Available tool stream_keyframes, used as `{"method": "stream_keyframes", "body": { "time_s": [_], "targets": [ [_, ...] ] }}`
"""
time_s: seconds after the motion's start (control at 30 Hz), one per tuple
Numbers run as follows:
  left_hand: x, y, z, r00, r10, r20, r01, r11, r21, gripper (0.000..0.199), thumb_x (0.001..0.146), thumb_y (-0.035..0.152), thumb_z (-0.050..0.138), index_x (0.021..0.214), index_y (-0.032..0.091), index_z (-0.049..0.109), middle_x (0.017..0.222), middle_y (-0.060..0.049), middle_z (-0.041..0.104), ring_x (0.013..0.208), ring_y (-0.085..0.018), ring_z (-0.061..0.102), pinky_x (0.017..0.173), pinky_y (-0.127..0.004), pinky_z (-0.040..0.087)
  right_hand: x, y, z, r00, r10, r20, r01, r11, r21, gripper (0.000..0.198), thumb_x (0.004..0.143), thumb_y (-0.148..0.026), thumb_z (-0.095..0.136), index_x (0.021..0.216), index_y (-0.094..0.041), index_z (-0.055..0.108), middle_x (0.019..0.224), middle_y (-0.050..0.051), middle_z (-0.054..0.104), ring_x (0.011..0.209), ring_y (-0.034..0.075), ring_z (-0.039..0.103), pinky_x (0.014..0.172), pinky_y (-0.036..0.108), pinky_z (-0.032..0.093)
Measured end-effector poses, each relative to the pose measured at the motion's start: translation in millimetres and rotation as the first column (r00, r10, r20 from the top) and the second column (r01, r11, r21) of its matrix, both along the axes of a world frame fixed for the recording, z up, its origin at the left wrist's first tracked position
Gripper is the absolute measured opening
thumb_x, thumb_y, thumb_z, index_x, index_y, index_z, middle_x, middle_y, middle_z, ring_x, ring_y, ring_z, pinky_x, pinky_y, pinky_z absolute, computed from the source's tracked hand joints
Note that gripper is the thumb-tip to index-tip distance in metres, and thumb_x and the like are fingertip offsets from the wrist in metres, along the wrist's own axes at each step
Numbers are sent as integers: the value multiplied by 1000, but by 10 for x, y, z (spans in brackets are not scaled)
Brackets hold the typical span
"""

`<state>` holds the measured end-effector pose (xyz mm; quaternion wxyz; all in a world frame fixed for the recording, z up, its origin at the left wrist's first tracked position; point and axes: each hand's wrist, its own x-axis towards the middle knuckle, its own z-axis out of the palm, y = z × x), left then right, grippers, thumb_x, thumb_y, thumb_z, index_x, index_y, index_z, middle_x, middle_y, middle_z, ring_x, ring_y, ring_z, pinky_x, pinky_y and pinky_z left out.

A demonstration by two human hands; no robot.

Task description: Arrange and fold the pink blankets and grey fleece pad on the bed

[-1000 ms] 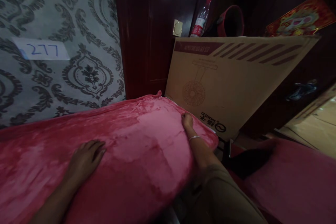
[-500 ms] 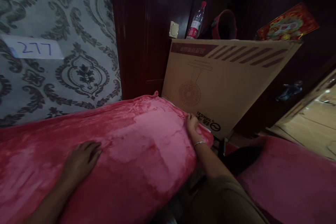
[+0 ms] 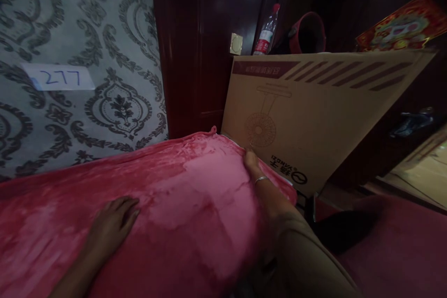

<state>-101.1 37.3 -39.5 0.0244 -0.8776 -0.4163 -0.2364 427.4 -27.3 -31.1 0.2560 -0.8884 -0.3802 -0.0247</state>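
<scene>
A pink-red plush cover [image 3: 216, 191] lies over a low padded surface, its far edge bunched into a small peak. My left hand [image 3: 113, 221] rests flat on it at the left, fingers slightly bent and apart, with nothing in them. At the far right edge my right hand [image 3: 250, 160], a thin bracelet at its wrist, reaches down between the cover and a cardboard box [image 3: 314, 116]. Its fingertips are mostly hidden past the edge, so their grip does not show. A whitish strip shows along that edge under the cover.
The box leans close against the padded surface's end. Behind its top edge stand a plastic bottle [image 3: 266, 32], a red round band [image 3: 307, 32] and a red festive card [image 3: 401, 25]. Another pink-covered surface [image 3: 401, 247] is at right. Patterned wallpaper [image 3: 122, 107] bears a paper label [image 3: 61, 77].
My right hand has shifted slightly along the edge toward the far corner, its fingers now deeper beside the box. My left hand stays on the cover. The view has swung a little left.
</scene>
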Motion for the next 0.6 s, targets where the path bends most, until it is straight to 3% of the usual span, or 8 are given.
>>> {"method": "stream_keyframes", "body": {
  "time_s": [0.27, 0.4, 0.5, 0.6],
  "targets": [
    [-5, -23, -14, 999, 23, 22, -23, 1000, -1, 54, 91, 57, 38, 107, 22, 77, 114, -12, 74, 109, -31, 66, 95, -48, 54, 18, 113, 54, 985, -85, -152, 92, 995, 41, 38, 92, -13, 45, 119, -7, 71, 128, 25, 65, 115, 30, 66, 96, 35, 47],
    [-12, -1, -23, 1000, 8, 10, -8, 1000, 5, 56, 91, 57, 37, 108, 21, 76, 117, -13, 73, 110, -32, 66, 97, -49, 53, 134, 125, 161, 964, -74, -257, 107, 988, 116, 21, 96, -27, 59, 101, -12, 73, 104, 13, 74, 99, 22, 70, 88, 33, 52],
    [-11, 24, -25, 1000, -2, 7, 2, 1000, -8, 58, 90, 59, 37, 108, 20, 76, 117, -14, 73, 111, -34, 65, 98, -50, 51, 250, 131, 291, 942, -35, -332, 108, 973, 205, 25, 98, -38, 62, 97, -14, 68, 87, 2, 71, 74, 14, 66, 74, 31, 56],
    [-7, 43, -21, 1000, -13, 4, 13, 999, -33, 57, 90, 59, 37, 107, 21, 75, 114, -14, 73, 108, -34, 65, 97, -52, 51, 345, 113, 482, 925, 25, -380, 101, 946, 307, 20, 98, -33, 60, 95, -14, 65, 68, -4, 62, 53, 9, 56, 57, 23, 50]
  ]
}}
